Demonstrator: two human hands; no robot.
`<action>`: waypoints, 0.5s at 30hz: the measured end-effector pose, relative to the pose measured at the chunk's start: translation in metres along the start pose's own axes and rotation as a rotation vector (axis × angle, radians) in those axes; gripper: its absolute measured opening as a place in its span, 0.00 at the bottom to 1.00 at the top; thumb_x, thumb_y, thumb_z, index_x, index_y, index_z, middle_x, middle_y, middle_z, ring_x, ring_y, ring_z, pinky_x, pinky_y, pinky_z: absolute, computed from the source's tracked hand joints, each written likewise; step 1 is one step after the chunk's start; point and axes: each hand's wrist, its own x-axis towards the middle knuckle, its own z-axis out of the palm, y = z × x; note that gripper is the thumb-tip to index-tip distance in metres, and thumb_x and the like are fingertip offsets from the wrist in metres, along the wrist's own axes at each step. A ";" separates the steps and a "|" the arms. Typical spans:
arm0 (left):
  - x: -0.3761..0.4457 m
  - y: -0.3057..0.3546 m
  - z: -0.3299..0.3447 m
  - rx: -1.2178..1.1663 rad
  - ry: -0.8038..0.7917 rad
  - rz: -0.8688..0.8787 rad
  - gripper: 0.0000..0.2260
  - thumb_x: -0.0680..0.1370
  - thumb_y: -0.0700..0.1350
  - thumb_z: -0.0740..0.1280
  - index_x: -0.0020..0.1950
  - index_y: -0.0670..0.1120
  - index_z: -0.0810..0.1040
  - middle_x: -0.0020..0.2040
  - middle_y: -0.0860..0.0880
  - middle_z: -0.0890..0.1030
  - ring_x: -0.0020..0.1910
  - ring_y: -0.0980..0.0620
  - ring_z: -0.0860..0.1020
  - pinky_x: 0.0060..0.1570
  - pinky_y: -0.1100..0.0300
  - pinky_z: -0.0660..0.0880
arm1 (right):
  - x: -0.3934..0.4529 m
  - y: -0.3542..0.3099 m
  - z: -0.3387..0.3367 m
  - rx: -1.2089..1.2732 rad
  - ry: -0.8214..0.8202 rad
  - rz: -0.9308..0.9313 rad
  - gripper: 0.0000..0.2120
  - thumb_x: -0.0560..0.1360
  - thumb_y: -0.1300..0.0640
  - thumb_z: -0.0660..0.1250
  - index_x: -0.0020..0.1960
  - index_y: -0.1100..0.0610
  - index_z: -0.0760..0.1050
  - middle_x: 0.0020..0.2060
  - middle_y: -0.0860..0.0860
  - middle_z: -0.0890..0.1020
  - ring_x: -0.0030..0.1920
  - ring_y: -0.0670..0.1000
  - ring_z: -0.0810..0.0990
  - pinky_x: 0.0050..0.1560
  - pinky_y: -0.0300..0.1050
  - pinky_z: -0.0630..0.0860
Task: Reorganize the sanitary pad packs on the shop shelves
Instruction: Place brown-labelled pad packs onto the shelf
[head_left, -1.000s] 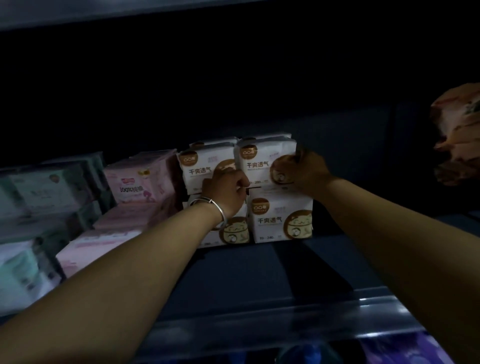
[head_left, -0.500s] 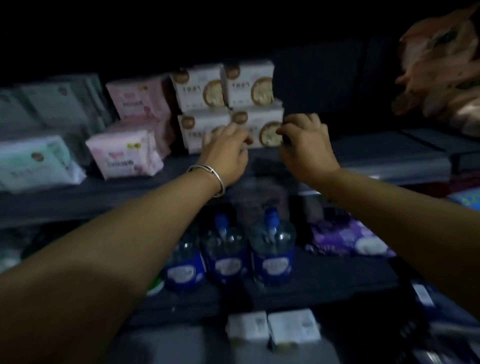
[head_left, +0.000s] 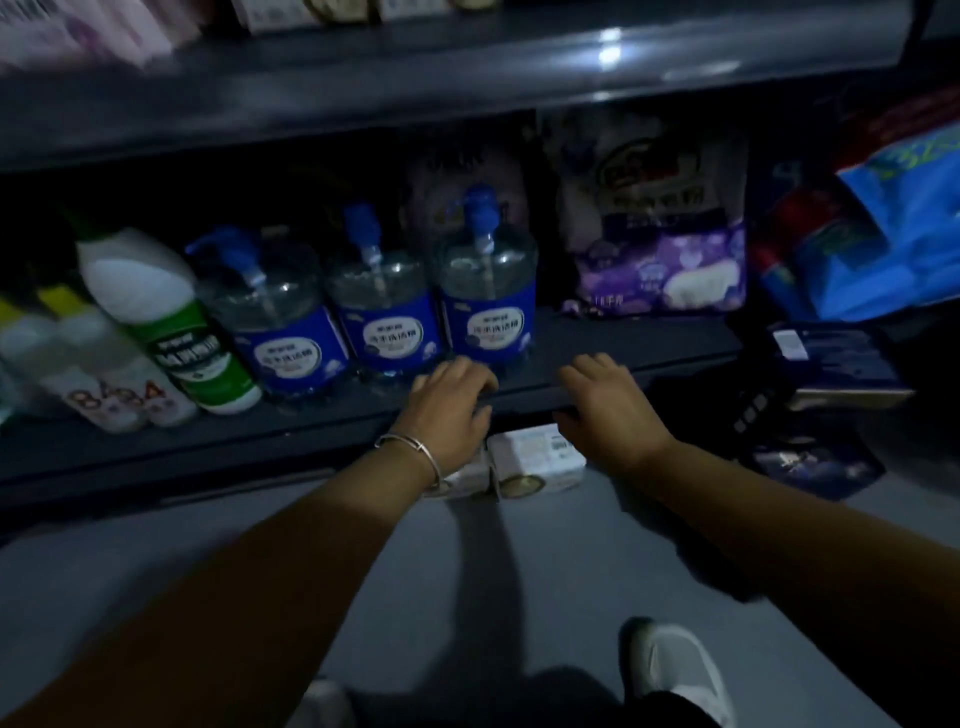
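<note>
Down come both hands from the stacked white packs on the upper shelf, and the view drops with them to the lower shelf (head_left: 649, 343) and the grey floor (head_left: 519, 582). Left hand (head_left: 447, 410), silver bangle (head_left: 410, 449) on its wrist, hangs with loosely curled fingers over the shelf's front edge, holding nothing I can make out. Right hand (head_left: 608, 410) sits beside it at centre frame, fingers bent downward, thumb low; whether it touches anything, I cannot tell. Just below and between them, two white sanitary pad packs (head_left: 535, 460) lie side by side on the floor, a brown round emblem on the near face, print too small to read. Pink packs (head_left: 78, 31) blur in the upper left corner. Behind the hands stand three clear pump bottles (head_left: 483, 291) with blue labels, characters unreadable. Left of them leans a white bottle with a green label (head_left: 171, 317), and another bottle shows "84" (head_left: 119, 400). A purple bag (head_left: 660, 270) sits at right.
</note>
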 end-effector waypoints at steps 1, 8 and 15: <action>-0.003 -0.006 0.016 0.001 -0.054 -0.012 0.13 0.78 0.44 0.63 0.62 0.45 0.71 0.60 0.47 0.71 0.61 0.47 0.68 0.57 0.56 0.62 | -0.002 0.003 0.014 -0.019 -0.087 0.023 0.13 0.70 0.59 0.68 0.52 0.62 0.75 0.49 0.59 0.77 0.53 0.62 0.74 0.49 0.51 0.70; -0.005 -0.052 0.100 0.089 -0.340 -0.151 0.31 0.74 0.50 0.68 0.74 0.49 0.59 0.69 0.49 0.65 0.68 0.48 0.64 0.67 0.55 0.61 | 0.005 0.017 0.097 -0.043 -0.466 0.111 0.34 0.73 0.46 0.68 0.73 0.55 0.60 0.70 0.53 0.65 0.68 0.55 0.63 0.66 0.49 0.63; 0.004 -0.079 0.138 0.364 -0.435 -0.202 0.41 0.70 0.53 0.72 0.75 0.45 0.52 0.70 0.46 0.64 0.68 0.46 0.63 0.70 0.50 0.57 | 0.023 0.028 0.142 -0.169 -0.662 0.094 0.50 0.68 0.47 0.73 0.77 0.53 0.43 0.76 0.53 0.49 0.76 0.57 0.47 0.73 0.60 0.50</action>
